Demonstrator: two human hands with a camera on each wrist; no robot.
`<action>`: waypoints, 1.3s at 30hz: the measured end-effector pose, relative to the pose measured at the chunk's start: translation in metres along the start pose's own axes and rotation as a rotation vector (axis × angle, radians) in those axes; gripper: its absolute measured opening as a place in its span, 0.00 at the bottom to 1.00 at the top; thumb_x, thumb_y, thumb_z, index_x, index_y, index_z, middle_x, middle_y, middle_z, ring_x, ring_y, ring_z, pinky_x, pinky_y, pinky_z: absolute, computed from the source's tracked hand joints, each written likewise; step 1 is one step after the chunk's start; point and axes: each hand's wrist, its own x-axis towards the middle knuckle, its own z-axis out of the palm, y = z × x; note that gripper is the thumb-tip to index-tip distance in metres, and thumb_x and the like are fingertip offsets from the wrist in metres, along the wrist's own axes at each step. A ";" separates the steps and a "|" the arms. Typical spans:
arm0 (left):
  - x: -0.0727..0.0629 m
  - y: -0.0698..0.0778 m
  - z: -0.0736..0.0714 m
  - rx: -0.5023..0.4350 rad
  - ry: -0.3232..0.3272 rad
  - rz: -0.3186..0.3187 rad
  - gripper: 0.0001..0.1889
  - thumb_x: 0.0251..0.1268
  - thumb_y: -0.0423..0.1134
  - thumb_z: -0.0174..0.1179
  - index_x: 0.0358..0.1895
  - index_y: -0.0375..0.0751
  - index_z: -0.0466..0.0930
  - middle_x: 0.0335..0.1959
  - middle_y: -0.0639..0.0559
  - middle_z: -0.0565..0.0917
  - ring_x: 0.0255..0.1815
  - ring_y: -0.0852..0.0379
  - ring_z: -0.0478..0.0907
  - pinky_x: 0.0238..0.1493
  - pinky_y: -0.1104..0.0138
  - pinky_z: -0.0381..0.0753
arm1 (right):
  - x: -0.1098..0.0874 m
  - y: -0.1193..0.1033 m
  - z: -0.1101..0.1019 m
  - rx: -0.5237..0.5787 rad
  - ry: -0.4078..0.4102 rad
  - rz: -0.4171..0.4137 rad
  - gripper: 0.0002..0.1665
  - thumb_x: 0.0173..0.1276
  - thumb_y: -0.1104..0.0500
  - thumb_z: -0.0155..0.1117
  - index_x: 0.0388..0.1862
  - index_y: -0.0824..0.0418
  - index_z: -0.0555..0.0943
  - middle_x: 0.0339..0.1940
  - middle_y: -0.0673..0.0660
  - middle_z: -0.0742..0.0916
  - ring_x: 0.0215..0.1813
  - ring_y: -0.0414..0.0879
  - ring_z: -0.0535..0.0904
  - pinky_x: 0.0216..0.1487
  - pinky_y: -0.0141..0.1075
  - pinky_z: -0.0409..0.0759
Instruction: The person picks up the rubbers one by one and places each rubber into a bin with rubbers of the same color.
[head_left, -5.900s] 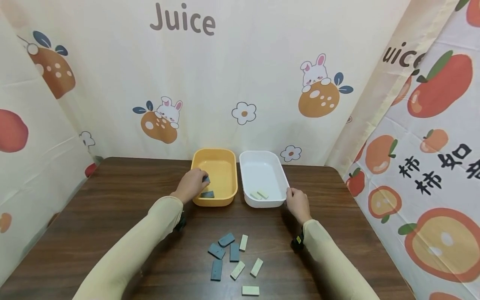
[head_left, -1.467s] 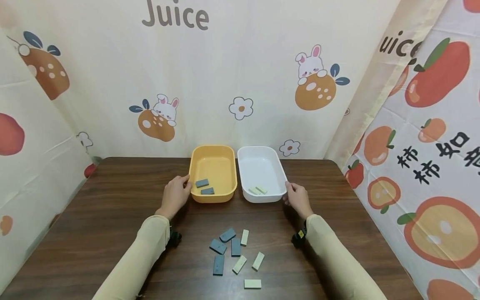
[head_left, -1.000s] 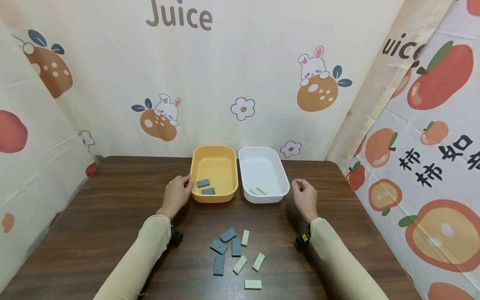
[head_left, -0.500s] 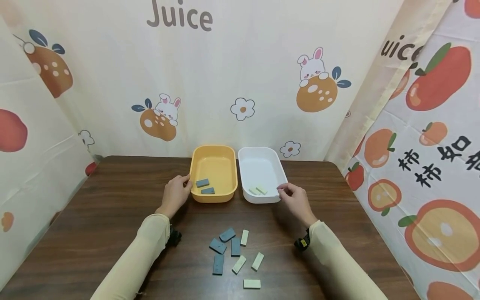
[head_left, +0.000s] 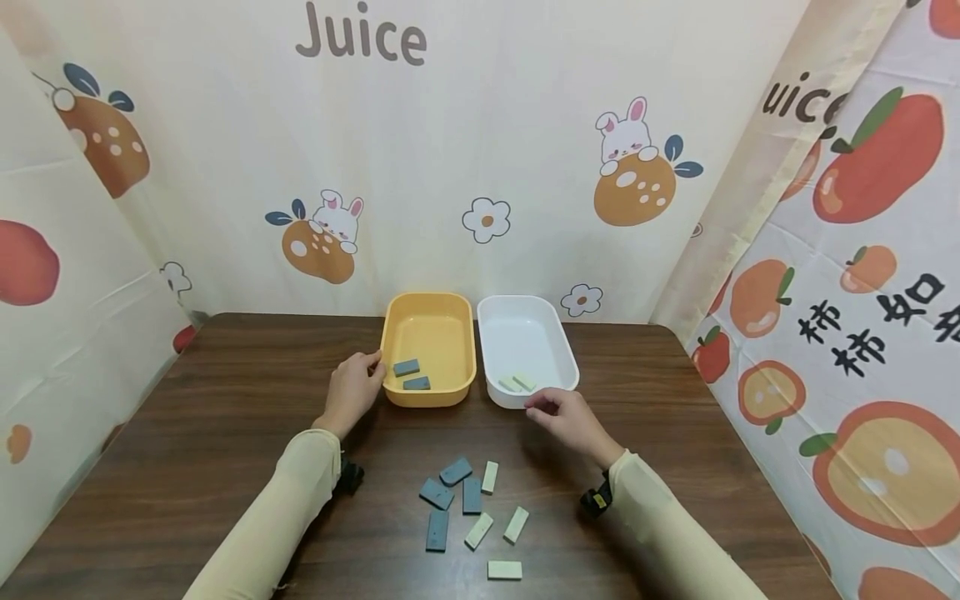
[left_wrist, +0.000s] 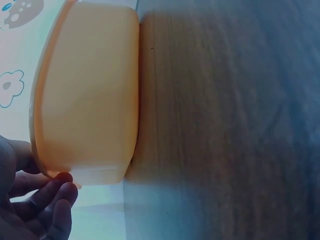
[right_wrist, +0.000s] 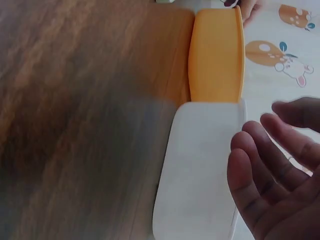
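Note:
My left hand pinches the left rim of a yellow tray; in the left wrist view its thumb and fingers meet at the tray's edge. Two dark blue-grey blocks lie in that tray. Just off the front right corner of a white tray, my right hand hovers with loosely bent fingers, holding nothing, as the right wrist view shows. Inside the white tray are two pale green blocks.
Several blue-grey blocks and several pale green blocks lie scattered on the brown wooden table, nearer than the trays. A printed curtain hangs behind the table.
Since the earliest frame, my left hand has put a blue-grey block in the yellow tray and taken its rim. My right hand has left the white tray's right rim and moved left and nearer.

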 end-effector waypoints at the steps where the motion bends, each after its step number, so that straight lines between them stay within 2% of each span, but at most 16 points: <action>1: 0.000 0.000 0.000 0.000 0.000 -0.001 0.20 0.69 0.38 0.55 0.60 0.32 0.77 0.41 0.38 0.84 0.29 0.50 0.74 0.31 0.62 0.73 | -0.001 -0.001 0.001 -0.002 -0.018 -0.013 0.08 0.65 0.63 0.66 0.41 0.65 0.85 0.36 0.54 0.88 0.36 0.38 0.78 0.39 0.30 0.78; 11: 0.000 0.000 0.000 0.000 -0.004 -0.006 0.20 0.69 0.38 0.55 0.60 0.33 0.78 0.43 0.37 0.84 0.31 0.48 0.74 0.34 0.59 0.75 | -0.003 -0.001 0.015 -0.079 -0.211 -0.145 0.10 0.63 0.60 0.68 0.42 0.63 0.85 0.37 0.53 0.86 0.39 0.39 0.78 0.40 0.31 0.78; 16: 0.000 0.000 -0.002 0.003 -0.010 -0.007 0.20 0.69 0.38 0.55 0.60 0.33 0.78 0.45 0.36 0.84 0.31 0.48 0.74 0.35 0.59 0.75 | -0.005 -0.004 0.023 -0.090 -0.273 -0.173 0.12 0.62 0.61 0.69 0.44 0.63 0.84 0.38 0.52 0.85 0.38 0.40 0.77 0.40 0.30 0.77; 27: -0.002 0.002 -0.002 0.009 -0.022 -0.005 0.20 0.68 0.38 0.56 0.60 0.33 0.78 0.43 0.37 0.84 0.29 0.50 0.73 0.31 0.64 0.72 | -0.010 -0.010 0.046 -0.167 -0.454 -0.188 0.15 0.59 0.59 0.72 0.46 0.53 0.85 0.44 0.47 0.80 0.43 0.39 0.75 0.46 0.31 0.76; 39: -0.003 0.001 -0.002 -0.006 -0.022 -0.017 0.21 0.70 0.38 0.55 0.61 0.32 0.77 0.47 0.36 0.83 0.33 0.48 0.75 0.37 0.58 0.76 | -0.016 -0.021 0.051 -0.278 -0.506 -0.252 0.17 0.58 0.57 0.73 0.48 0.51 0.85 0.48 0.47 0.79 0.51 0.39 0.74 0.56 0.35 0.75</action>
